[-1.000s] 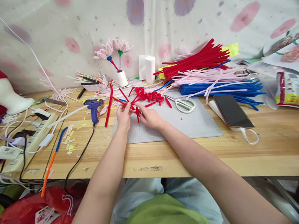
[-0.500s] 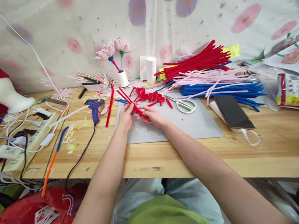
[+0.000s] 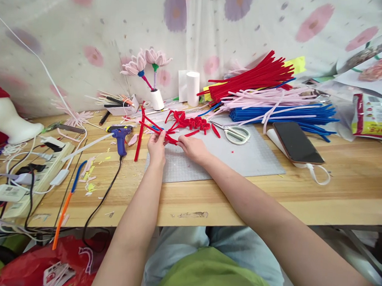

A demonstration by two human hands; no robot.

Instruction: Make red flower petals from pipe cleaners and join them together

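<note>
Between my hands stretch red pipe cleaners (image 3: 170,138), held over the left part of the grey cutting mat (image 3: 189,166). My left hand (image 3: 156,149) pinches them, and their loose ends fan out up and to the left. My right hand (image 3: 192,148) grips the other end, its fingertips closed on the red strands. Just beyond the hands lies a pile of curled red pipe cleaner pieces (image 3: 192,121). A separate straight red pipe cleaner (image 3: 138,146) rests left of the mat. Short blue pieces (image 3: 156,128) show behind my left hand.
Scissors (image 3: 238,135) lie on the mat's far side. Bundles of red (image 3: 252,80), pink and blue pipe cleaners (image 3: 285,114) are stacked behind. A purple glue gun (image 3: 121,141) stands left, near a power strip (image 3: 38,182). A phone (image 3: 298,142) sits right; pink flowers (image 3: 145,64) stand behind.
Both hands have shifted slightly left. My right fingertips have slid back nearer to my left hand along the red strands, whose free ends now point further left.
</note>
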